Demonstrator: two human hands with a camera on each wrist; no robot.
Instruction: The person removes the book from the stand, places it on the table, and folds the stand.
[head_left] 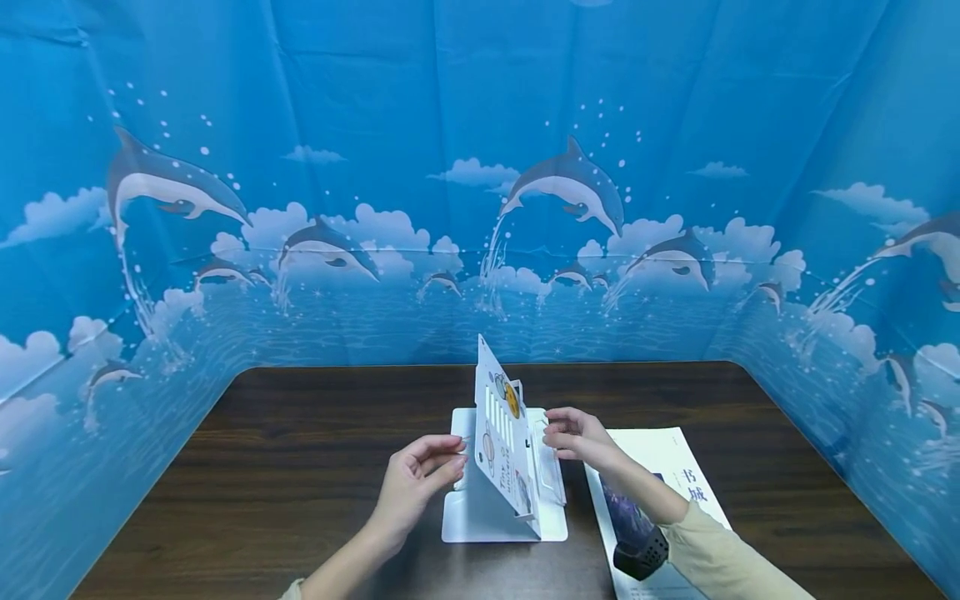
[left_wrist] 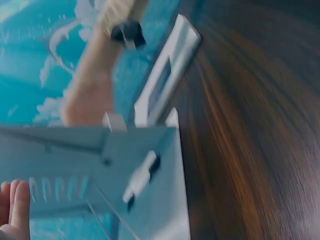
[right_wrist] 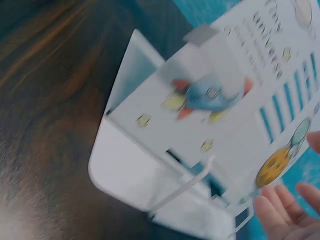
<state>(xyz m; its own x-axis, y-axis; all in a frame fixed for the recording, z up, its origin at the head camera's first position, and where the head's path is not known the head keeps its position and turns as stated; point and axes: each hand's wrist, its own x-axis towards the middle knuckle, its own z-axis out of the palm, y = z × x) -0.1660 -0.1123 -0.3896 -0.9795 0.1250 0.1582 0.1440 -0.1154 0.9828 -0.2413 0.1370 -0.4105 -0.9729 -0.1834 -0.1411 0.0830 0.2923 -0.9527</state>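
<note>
A white book stand [head_left: 498, 454] with cartoon planets and lettering stands unfolded on the table, its panel tilted up from a flat base. Behind the panel, my left hand [head_left: 423, 479] is close to its plain side, thumb and index finger slightly apart. The left wrist view catches only its fingers [left_wrist: 15, 207] at the edge, beside the panel's slots; thin wires show nearby. On the printed side my right hand [head_left: 581, 437] reaches over the stand's lower ledge. Its fingers [right_wrist: 280, 205] are loosely spread near the wire page holder [right_wrist: 185, 187] in the right wrist view.
A magazine [head_left: 656, 442] with a white and purple cover lies to the right, partly under my right forearm. A black device [head_left: 641, 557] is on the right wrist. Around the dark wooden table [head_left: 300, 450] hangs a blue dolphin-print curtain [head_left: 375, 125].
</note>
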